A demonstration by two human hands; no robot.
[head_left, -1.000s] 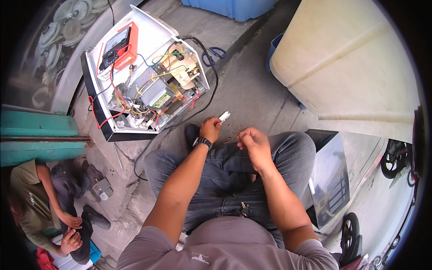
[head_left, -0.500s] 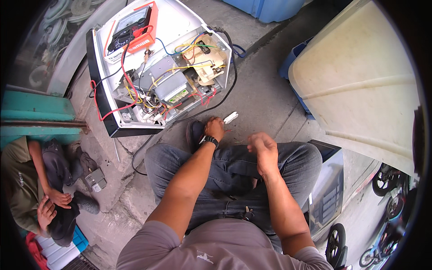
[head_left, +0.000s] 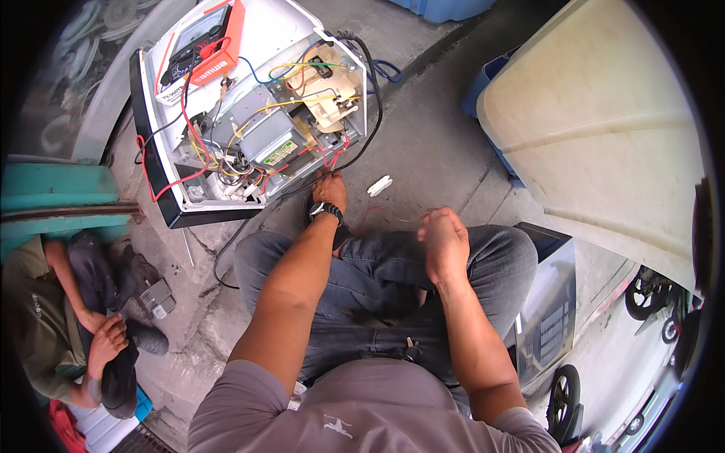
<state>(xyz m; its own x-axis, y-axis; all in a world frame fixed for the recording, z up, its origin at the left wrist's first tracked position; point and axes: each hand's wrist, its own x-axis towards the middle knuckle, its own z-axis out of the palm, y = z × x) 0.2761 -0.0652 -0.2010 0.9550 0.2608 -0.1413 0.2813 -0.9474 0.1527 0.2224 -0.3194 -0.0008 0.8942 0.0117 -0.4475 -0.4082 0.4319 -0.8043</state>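
Drawing away from the white piece (head_left: pixel 379 186) it was beside a second ago, my left hand (head_left: pixel 330 191) is now resting right at the near right edge of the opened appliance (head_left: pixel 283 30), close to the black cord (head_left: pixel 377 98) that is curving down its right side. Its fingers are pointing toward that edge and partly hiding there, so I'm not able to tell how far open they are or whether they are holding anything. Just right of the appliance, the white piece is lying alone on the ground, apart from both hands.

Farther right of the appliance and nearer to me, my right hand (head_left: pixel 444 240) is hanging above my crossed legs, fingers curling in and nearly closed, tips pinching a thin wire (head_left: pixel 408 220) that is trailing off to the left.

Inside the appliance, a grey transformer (head_left: pixel 272 140) is sitting among tangled coloured wires, with a cream plastic part (head_left: pixel 321 94) to its right. On the appliance's far left part, a dial meter (head_left: pixel 200 38) is lying on an orange-and-white box (head_left: pixel 215 68). Nearer to me than the appliance and off to its left, another person's hands (head_left: pixel 106 332) are resting together; well to its right, a dark panel (head_left: pixel 547 325) is standing beside my knee.
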